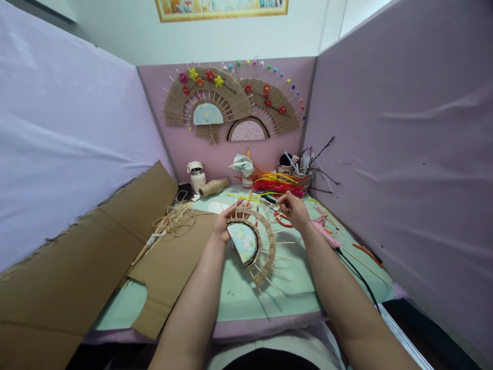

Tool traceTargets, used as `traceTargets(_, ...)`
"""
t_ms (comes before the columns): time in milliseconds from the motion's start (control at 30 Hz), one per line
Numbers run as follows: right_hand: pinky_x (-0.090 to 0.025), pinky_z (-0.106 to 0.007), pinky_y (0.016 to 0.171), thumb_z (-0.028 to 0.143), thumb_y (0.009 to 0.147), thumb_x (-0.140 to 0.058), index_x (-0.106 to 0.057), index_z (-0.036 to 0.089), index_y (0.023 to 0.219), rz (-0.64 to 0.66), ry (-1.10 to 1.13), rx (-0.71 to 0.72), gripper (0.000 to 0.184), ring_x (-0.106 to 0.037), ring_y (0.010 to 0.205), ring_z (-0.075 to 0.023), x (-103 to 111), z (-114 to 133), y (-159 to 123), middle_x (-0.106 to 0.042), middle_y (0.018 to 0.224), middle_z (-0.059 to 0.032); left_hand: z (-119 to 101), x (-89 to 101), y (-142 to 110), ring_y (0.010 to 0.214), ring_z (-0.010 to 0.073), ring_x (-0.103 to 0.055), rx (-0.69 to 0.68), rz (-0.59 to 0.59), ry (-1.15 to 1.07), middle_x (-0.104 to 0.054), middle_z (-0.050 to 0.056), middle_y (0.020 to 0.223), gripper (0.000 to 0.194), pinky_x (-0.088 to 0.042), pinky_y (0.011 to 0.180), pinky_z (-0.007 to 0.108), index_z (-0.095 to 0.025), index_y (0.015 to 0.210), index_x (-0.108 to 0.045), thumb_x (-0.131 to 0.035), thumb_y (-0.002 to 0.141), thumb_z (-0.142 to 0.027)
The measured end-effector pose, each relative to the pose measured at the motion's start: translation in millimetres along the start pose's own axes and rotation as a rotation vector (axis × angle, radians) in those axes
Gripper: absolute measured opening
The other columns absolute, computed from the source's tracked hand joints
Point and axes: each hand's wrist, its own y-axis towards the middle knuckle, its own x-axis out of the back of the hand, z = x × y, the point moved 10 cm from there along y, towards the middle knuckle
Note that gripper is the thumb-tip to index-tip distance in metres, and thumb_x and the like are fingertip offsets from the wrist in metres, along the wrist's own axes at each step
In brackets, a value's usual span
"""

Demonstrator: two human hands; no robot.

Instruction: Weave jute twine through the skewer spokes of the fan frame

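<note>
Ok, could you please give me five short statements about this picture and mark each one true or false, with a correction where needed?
1. The left hand holds a fan with thin sticks pointing outward. True.
2. The right hand grips the pink glue gun. False: the glue gun lies on the table, beside the right forearm.
3. The half-circle patch on the held fan is plain red. False: it is pale blue with a floral pattern.
4. Two flower-decorated fans are up on the pink panel. True.
5. The twine roll stands upright. False: it lies on its side near the white bottle.
</note>
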Motion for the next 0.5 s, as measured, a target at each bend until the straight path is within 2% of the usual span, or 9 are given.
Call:
traceTargets(167,-0.019,-0.024,0.042,0.070,0.069,-0.052,-0.066,0.016,0.068,0.066,0.029,-0.069,0.056,-0.027,0.042,-0.0068,-8.5,-8.9,-0.1,-0.038,0.048,0.0022,-5.1,3.7,1.5,0.105,0.0211,-0.061,-0.039,-0.022,-0.046,-0.068,0.011,0.104,0.029,-0.046,0.092,0.035,-0.012,0.107,-0.061,-0.047,0.082,-0.016)
traceTargets(333,-0.016,-0.024,0.041,0.073,0.069,-0.049,-0.066,0.014,0.060,0.170,-0.025,-0.151,0.062,-0.029,0.041,-0.0069,-21.2,-18.8,-6.1,-0.039,0.045,0.0010,-10.3,4.6,2.1,0.105,0.0223,-0.060,-0.098,-0.020,-0.106,-0.068,0.010,0.104,0.029,-0.043,0.096,0.038,-0.014,0.107,-0.061,-0.049,0.081,-0.018)
traceTargets(500,-0.016,-0.024,0.039,0.073,0.071,-0.046,-0.070,0.013,0.069,0.260,-0.054,-0.224,0.065,-0.029,0.038,-0.0062,-31.6,-24.7,-13.9,-0.043,0.047,0.0004,-13.2,1.7,-0.8,0.105,0.0243,-0.060,-0.126,0.001,-0.157,-0.068,0.009,0.105,0.031,-0.041,0.097,0.045,-0.016,0.109,-0.061,-0.048,0.082,-0.020)
